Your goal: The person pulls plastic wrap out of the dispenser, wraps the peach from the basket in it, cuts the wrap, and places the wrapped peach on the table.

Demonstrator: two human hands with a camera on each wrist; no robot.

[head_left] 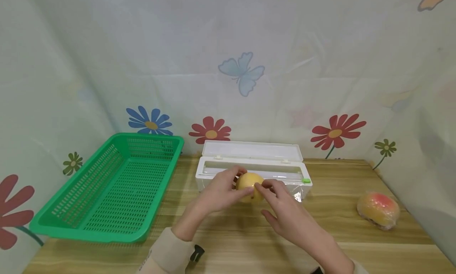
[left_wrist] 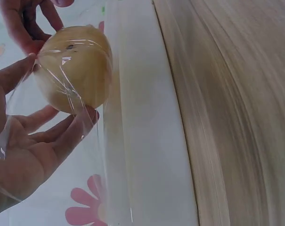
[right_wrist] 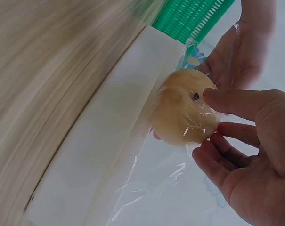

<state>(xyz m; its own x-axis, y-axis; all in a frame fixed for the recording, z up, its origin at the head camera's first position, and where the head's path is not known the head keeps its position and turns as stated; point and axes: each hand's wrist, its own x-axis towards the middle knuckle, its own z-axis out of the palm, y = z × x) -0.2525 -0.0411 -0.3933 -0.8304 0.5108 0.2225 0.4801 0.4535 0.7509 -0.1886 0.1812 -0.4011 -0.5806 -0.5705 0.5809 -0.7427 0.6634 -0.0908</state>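
Observation:
A round yellow fruit point(head_left: 250, 185) with a dark spot is held up just in front of the white cling film dispenser point(head_left: 306, 175). Clear cling film point(left_wrist: 67, 87) lies stretched over its skin. My left hand point(head_left: 221, 190) grips the fruit from the left, its thumb across the front and its fingers behind. From the other side my right hand point(head_left: 285, 210) pinches the fruit point(right_wrist: 184, 108); in the right wrist view the thumb lies near the dark spot and fingertips touch the edge. The dispenser's lid point(head_left: 253, 150) is raised, and a film roll point(head_left: 256, 174) shows inside.
A green plastic basket point(head_left: 162, 195) stands on the left of the wooden table point(head_left: 327, 210). At the right lies a red-and-yellow fruit point(head_left: 378, 210) wrapped in film. A flower-printed curtain point(head_left: 178, 88) hangs behind and at both sides.

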